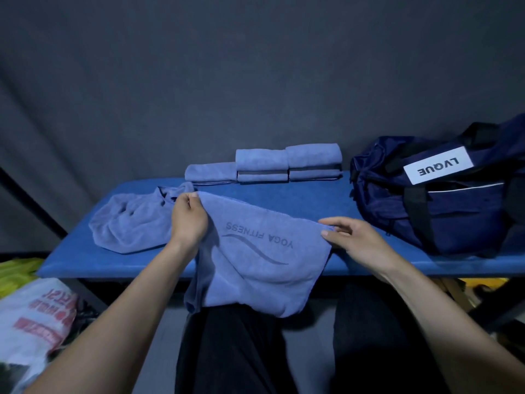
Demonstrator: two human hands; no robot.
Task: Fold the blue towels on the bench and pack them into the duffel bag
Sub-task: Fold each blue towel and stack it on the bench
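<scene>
A: Where are the hands?

B: The left hand pinches the far left corner of a soft blue towel printed "YOGA FITNESS", thumb and fingers closed on the cloth. The right hand grips the far right corner between thumb and fingertips, the other fingers loosely spread. The two hands are well apart, holding the top edge stretched between them.

A: And how does the towel lie?

B: Its upper part lies over the near edge of the padded blue tabletop; the lower part hangs off that edge over the person's black trouser legs. The print reads upside down from here.

A: What room is there around it?

B: Bare tabletop shows behind the towel. Just left of the left hand sits a crumpled heap of blue towelling. Along the far edge stand folded blue towels in low stacks, against a dark grey curtain. At the right end, near the right hand but apart from it, sits a navy fabric duffel bag with black straps and a white "LVQUE" label.

A: Anything below?

B: A white printed plastic sack at lower left.
</scene>
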